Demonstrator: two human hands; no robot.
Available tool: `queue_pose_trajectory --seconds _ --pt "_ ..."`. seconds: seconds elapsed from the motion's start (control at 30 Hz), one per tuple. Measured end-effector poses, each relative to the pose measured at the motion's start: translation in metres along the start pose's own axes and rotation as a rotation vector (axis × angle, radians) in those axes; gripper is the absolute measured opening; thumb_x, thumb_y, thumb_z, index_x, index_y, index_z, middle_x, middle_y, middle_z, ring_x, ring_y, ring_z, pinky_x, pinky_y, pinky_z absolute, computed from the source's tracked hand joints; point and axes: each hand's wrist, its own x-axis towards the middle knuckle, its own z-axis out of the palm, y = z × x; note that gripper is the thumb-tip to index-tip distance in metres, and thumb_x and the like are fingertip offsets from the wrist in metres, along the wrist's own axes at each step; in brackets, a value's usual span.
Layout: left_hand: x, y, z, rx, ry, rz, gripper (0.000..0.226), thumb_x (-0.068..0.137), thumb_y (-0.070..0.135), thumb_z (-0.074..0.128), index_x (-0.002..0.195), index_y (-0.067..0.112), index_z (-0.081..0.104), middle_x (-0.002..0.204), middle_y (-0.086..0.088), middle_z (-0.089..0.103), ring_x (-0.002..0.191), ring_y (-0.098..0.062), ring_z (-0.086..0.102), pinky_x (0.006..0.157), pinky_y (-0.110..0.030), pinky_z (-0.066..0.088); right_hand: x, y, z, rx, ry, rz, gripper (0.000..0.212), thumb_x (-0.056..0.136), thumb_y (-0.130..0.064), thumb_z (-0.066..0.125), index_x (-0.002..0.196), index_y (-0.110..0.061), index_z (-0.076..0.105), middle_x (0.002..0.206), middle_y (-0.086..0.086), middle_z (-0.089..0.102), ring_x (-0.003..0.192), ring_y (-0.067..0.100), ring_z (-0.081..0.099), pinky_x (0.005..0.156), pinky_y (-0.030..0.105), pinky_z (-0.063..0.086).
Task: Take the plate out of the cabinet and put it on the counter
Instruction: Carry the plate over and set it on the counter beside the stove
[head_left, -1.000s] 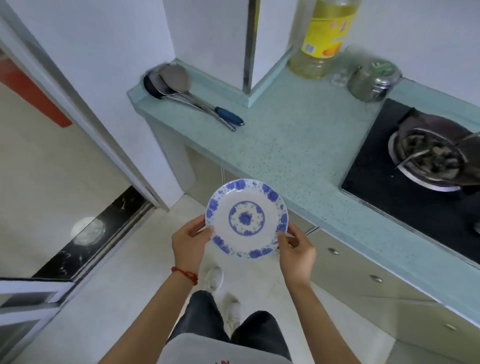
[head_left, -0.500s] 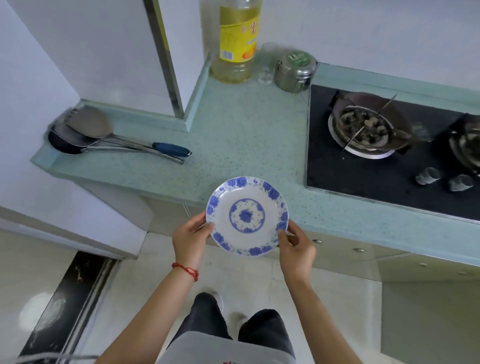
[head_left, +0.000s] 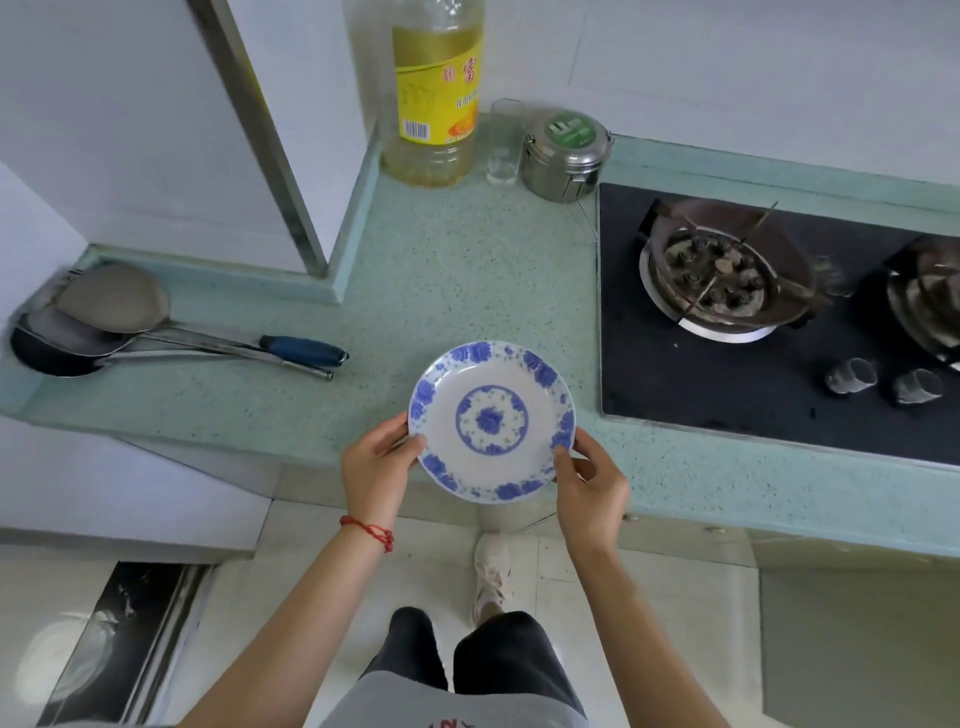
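Both hands have a closed grip on the plate (head_left: 492, 421): the left hand (head_left: 375, 466) pinches the left rim with its thumb on top, and the right hand (head_left: 589, 480) does the same on the right rim. The plate is round so there's no real long axis, it just faces up toward the camera, blue flower pattern showing, roughly level, held over the front edge of the green speckled worktop (head_left: 467, 280). Further out, ladles (head_left: 156, 332) lie to the left, an oil bottle (head_left: 434, 93) and steel tin (head_left: 563, 153) stand at the back, and the stove (head_left: 727, 332) is on the right.
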Motion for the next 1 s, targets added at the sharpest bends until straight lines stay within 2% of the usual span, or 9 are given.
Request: queue_pose_trajectory --seconds 0.1,0.23,0.3,0.37,0.47,0.53,0.63,0.77,1.0 --pt "0.021 0.007 0.017 -0.021 0.016 -0.008 0.036 0.075 -0.007 0.063 0.107 0.008 0.065 0.068 0.019 0.071 0.068 0.000 0.068 0.060 -0.012 0.054 0.031 -0.006 0.006 -0.001 -0.023 -0.005 0.026 0.087 -0.013 0.058 0.112 -0.015 0.063 0.072 -0.013 0.064 0.059 -0.012 0.060 0.049 0.003 0.046" --pt "0.053 0.016 0.038 -0.017 0.077 -0.017 0.035 0.074 -0.007 0.064 0.106 0.005 0.065 0.090 -0.005 0.071 0.071 -0.006 0.067 0.066 -0.016 0.057 0.075 -0.016 0.016 0.000 -0.076 0.009 0.026 0.088 -0.018 0.057 0.113 -0.018 0.062 0.073 -0.013 0.065 0.061 -0.009 0.062 0.052 0.009 0.051" --pt "0.066 0.019 0.047 -0.010 0.094 -0.012 0.035 0.073 -0.007 0.064 0.106 0.004 0.066 0.092 -0.003 0.069 0.068 0.000 0.067 0.068 -0.018 0.057 0.092 -0.019 0.021 0.001 -0.093 0.003 0.026 0.088 -0.017 0.057 0.113 -0.020 0.062 0.074 -0.013 0.066 0.063 -0.007 0.063 0.056 0.013 0.054" --pt "0.077 0.020 0.055 -0.003 0.119 -0.020 0.035 0.073 -0.007 0.065 0.105 0.005 0.066 0.088 0.002 0.070 0.067 0.003 0.066 0.071 -0.022 0.058 0.107 -0.019 0.025 -0.001 -0.106 -0.002 0.026 0.088 -0.017 0.057 0.113 -0.018 0.062 0.074 -0.013 0.066 0.063 -0.006 0.063 0.054 0.009 0.051" --pt "0.090 0.020 0.064 -0.013 0.150 -0.054 0.036 0.072 -0.008 0.064 0.104 0.006 0.067 0.080 0.008 0.071 0.065 0.005 0.066 0.064 -0.015 0.056 0.124 -0.019 0.033 -0.012 -0.120 0.024 0.027 0.088 -0.018 0.058 0.114 -0.018 0.062 0.076 -0.013 0.067 0.064 -0.004 0.063 0.055 0.009 0.052" --pt "0.098 0.021 0.067 -0.017 0.173 -0.079 0.035 0.072 -0.009 0.064 0.105 0.004 0.066 0.085 0.004 0.070 0.063 0.006 0.065 0.062 -0.014 0.056 0.132 -0.019 0.038 -0.022 -0.121 0.049 0.027 0.088 -0.019 0.058 0.114 -0.020 0.062 0.075 -0.011 0.067 0.065 -0.001 0.064 0.057 0.014 0.055" --pt "0.105 0.022 0.069 -0.018 0.172 -0.098 0.035 0.073 -0.009 0.063 0.106 0.003 0.065 0.096 -0.005 0.068 0.065 0.002 0.066 0.062 -0.016 0.057 0.137 -0.018 0.046 -0.031 -0.117 0.055 0.027 0.088 -0.019 0.057 0.115 -0.021 0.062 0.076 -0.007 0.069 0.069 0.005 0.066 0.058 0.016 0.056" --pt "0.117 0.022 0.066 0.013 0.145 -0.121 0.035 0.074 -0.006 0.064 0.108 0.005 0.065 0.100 -0.009 0.068 0.082 -0.019 0.067 0.064 -0.018 0.057 0.138 -0.017 0.054 -0.033 -0.095 0.065 0.026 0.088 -0.017 0.057 0.113 -0.019 0.063 0.075 -0.009 0.068 0.065 0.000 0.064 0.053 0.009 0.051" --pt "0.132 0.018 0.061 0.045 0.103 -0.128 0.035 0.075 -0.005 0.064 0.107 0.008 0.066 0.100 -0.010 0.070 0.085 -0.021 0.068 0.069 -0.022 0.058 0.138 -0.018 0.065 -0.022 -0.077 0.073 0.028 0.088 -0.014 0.056 0.115 -0.020 0.062 0.079 -0.004 0.070 0.066 -0.003 0.063 0.054 0.010 0.052"
